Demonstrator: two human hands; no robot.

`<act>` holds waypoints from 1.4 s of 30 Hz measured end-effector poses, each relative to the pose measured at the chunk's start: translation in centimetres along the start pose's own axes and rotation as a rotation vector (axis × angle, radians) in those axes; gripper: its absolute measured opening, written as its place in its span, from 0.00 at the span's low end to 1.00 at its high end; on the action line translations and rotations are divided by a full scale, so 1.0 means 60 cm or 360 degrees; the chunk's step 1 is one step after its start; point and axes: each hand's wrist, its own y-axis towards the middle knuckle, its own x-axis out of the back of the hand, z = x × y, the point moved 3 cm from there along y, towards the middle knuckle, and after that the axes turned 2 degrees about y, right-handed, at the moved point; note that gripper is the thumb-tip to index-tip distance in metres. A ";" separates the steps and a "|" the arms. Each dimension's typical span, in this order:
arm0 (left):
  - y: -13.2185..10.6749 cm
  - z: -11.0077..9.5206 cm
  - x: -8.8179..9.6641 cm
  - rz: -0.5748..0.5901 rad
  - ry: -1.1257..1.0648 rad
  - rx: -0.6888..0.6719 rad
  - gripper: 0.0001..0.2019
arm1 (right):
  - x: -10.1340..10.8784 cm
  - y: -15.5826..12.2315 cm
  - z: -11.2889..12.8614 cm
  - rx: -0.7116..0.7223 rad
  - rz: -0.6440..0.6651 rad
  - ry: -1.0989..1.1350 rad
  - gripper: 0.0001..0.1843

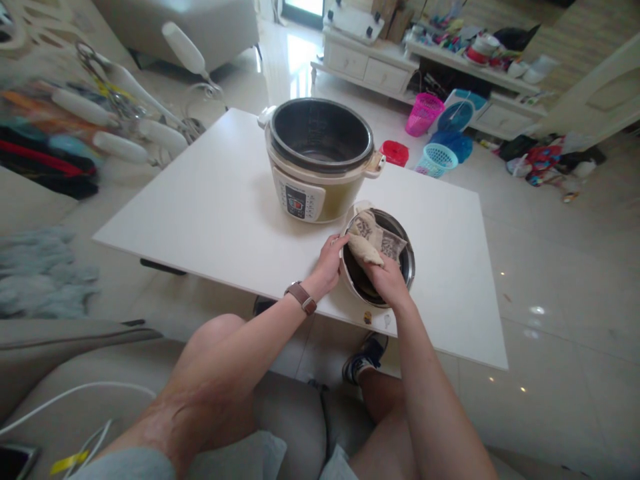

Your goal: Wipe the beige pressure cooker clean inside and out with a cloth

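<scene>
Near the front edge of the table, what looks like the cooker's lid (411, 263) lies with its dark inner side and metal rim facing up. My left hand (330, 263) is closed on its left edge. Bunched in my right hand (387, 280) is a beige cloth (367, 247) with dark printing, pressed against the lid's inside and covering part of it. The fingertips of my right hand are partly hidden by the cloth. Just beyond stands a white electric pressure cooker (300, 200), its top uncovered and its dark inner pot (320, 133) showing.
The white table (200, 200) carries two small items (369, 317) at its front edge. Behind it on the floor are a pink basket (424, 113), a light blue basket (437, 160) and a red container (395, 153). A white multi-armed stand (135, 100) is at left.
</scene>
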 end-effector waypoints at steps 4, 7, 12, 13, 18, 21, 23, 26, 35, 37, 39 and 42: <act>0.005 0.002 0.005 -0.0027 -0.0028 -0.0054 0.08 | 0.005 -0.007 0.003 -0.0094 0.0229 0.0292 0.20; 0.009 0.003 0.008 -0.0068 -0.0027 -0.0054 0.07 | 0.014 -0.015 0.007 -0.0207 0.0326 0.0468 0.20; 0.012 -0.003 0.012 -0.0118 -0.0021 -0.0005 0.06 | 0.043 -0.024 0.002 -0.0387 0.0239 0.0644 0.15; 0.013 -0.006 0.013 -0.0122 -0.0019 -0.0003 0.06 | 0.049 -0.023 -0.002 -0.0402 0.0154 0.0655 0.13; 0.014 -0.015 0.019 -0.0121 0.0027 0.0027 0.12 | 0.070 -0.007 -0.029 -0.0350 -0.0613 0.0850 0.13; 0.015 -0.016 0.022 -0.0104 0.0050 0.0059 0.12 | 0.068 0.002 -0.032 -0.0141 -0.0846 0.0951 0.16; 0.015 -0.015 0.025 -0.0110 0.0066 0.0066 0.11 | 0.060 0.005 -0.026 -0.0041 -0.0819 0.0806 0.16; 0.015 -0.011 0.029 -0.0132 0.0123 0.0049 0.12 | 0.038 0.001 -0.010 0.0010 -0.0576 0.0497 0.17; 0.019 -0.006 0.029 -0.0167 0.0051 0.0030 0.09 | -0.010 -0.018 0.032 0.0087 0.0141 0.0014 0.14; 0.025 -0.004 0.032 -0.0176 0.0030 -0.0013 0.08 | -0.009 -0.018 0.030 0.0090 0.0211 0.0020 0.15; 0.032 -0.001 0.037 -0.0195 0.0014 -0.0054 0.07 | -0.006 -0.016 0.026 0.0082 0.0257 0.0052 0.16; 0.040 0.006 0.045 -0.0226 -0.0002 0.0013 0.09 | -0.001 -0.013 0.017 0.0033 0.0314 0.0193 0.16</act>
